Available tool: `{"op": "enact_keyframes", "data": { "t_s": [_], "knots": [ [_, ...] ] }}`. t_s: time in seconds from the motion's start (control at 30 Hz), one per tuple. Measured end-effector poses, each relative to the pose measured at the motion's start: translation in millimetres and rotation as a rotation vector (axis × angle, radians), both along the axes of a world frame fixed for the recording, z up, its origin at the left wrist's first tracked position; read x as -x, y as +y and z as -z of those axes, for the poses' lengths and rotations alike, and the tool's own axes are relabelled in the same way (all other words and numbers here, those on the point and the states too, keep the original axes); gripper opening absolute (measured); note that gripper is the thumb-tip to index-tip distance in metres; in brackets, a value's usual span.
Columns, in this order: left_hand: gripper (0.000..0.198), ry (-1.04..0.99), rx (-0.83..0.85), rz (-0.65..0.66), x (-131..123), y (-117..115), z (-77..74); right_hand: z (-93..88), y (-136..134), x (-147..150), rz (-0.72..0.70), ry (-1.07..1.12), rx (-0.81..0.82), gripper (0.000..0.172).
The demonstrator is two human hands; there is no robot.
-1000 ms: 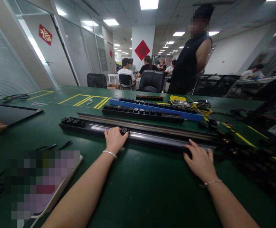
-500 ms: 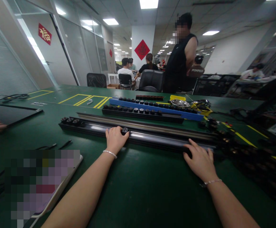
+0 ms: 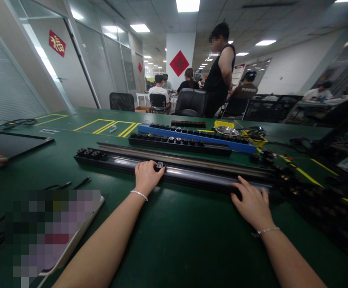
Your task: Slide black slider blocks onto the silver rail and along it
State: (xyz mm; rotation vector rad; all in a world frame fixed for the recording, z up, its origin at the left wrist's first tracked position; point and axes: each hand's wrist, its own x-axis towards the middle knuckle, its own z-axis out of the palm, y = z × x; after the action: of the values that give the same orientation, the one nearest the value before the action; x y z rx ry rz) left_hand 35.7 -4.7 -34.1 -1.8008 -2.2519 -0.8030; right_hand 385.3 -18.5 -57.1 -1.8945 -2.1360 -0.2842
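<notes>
Rail point(image 3: 197, 176) lies crosswise beneath both hands. The left hand point(image 3: 146, 177) pinches a small black module point(image 3: 160, 165) at its channel; three similar modules point(image 3: 88, 152) stand at the end left of that hand. The right hand point(image 3: 253, 202) touches the opposite end, fingers spread, though whether it grips is hard to tell against the dark parts. Good handling probably needs a level pinch, keeping the module untwisted, and the right hand steadying.

Red diamond decoration point(image 3: 179, 63) on pale pillar point(image 3: 174, 42)
</notes>
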Motion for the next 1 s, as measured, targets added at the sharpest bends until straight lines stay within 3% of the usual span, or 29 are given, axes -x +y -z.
{"op": "enact_keyframes", "data": {
  "t_s": [1.0],
  "knots": [
    [0.026, -0.091, -0.038, 0.189, -6.8, -3.0, -2.2, -2.9, -1.9, 1.9, 0.003, 0.016, 0.009, 0.037]
  ]
}}
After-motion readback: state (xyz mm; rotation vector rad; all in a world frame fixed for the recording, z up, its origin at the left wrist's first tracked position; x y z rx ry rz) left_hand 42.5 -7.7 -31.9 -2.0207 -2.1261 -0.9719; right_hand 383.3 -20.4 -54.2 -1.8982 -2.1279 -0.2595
